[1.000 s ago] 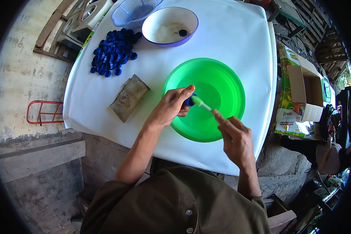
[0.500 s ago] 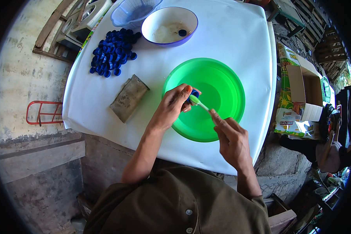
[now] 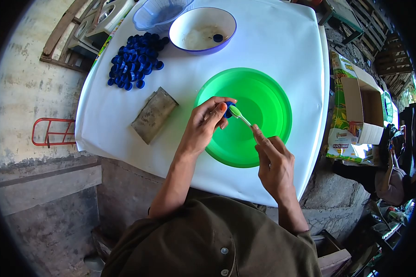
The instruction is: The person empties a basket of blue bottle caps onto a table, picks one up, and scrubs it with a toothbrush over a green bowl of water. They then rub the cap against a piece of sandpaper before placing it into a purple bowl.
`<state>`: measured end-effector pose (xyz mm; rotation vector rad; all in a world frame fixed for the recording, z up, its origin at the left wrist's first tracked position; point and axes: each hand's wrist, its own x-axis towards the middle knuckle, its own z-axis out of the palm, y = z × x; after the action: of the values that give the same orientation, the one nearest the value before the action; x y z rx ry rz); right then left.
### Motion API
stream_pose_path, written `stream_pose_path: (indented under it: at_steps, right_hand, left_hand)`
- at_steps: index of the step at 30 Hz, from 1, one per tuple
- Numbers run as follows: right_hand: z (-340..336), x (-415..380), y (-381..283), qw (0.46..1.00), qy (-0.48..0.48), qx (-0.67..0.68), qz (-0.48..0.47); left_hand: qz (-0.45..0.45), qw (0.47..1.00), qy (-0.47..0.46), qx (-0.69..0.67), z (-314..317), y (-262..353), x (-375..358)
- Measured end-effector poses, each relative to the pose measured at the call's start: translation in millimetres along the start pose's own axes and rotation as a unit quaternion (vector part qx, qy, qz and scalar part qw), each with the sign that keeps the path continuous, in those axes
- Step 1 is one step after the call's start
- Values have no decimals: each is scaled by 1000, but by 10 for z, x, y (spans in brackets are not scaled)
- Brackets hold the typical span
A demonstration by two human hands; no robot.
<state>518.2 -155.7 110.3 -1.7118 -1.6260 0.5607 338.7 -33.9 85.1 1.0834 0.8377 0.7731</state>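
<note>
Over the green basin [image 3: 269,108] at the middle of the frame, the left hand [image 3: 201,127] pinches a blue cap [image 3: 228,110] between thumb and fingers, with one finger stretched along the cap's upper edge. The right hand [image 3: 276,167] has its fingers closed on the handle of a green-and-white toothbrush [image 3: 235,111], its head right at the cap's opening. Just now the brush head has shifted outward from deeper over the cap toward its right side, and that left finger has reached further across, so to my eye the bristles are working nearer the rim than the inside, or are between strokes; whether they touch the cap I can't tell. Both hands hang over the basin's near left part, well apart from the pile of blue caps [image 3: 136,60] at the upper left of the desk [image 3: 282,46]. Beside that pile sit a pale blue basket [image 3: 158,16] and a purple-rimmed white bowl [image 3: 192,30] with a lone dark blue cap [image 3: 217,38] inside. A worn grey block [image 3: 155,115] lies tilted between the pile and the left forearm. Someone else, a person [image 3: 389,184], is at the frame's right edge.
</note>
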Motion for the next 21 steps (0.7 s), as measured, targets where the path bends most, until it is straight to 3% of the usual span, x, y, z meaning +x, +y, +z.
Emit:
stream_pose_path:
  at_steps: [6,12,15,21]
  right_hand:
    - [-51,-5,-30,979,-71,181,64]
    - [-64,-6,-4,1000,-20,15,-5]
    - [-54,-24,-91,1000,-24,5,-1]
    - [-19,-16,-98,970,-48,229,68]
  left_hand:
    - [27,999,11,-23,36,-17,-61]
    - [13,999,17,-32,14,34,-156]
    - [19,999,18,-33,6,81,-138]
    - [72,995,-62,-9,-116,106,44]
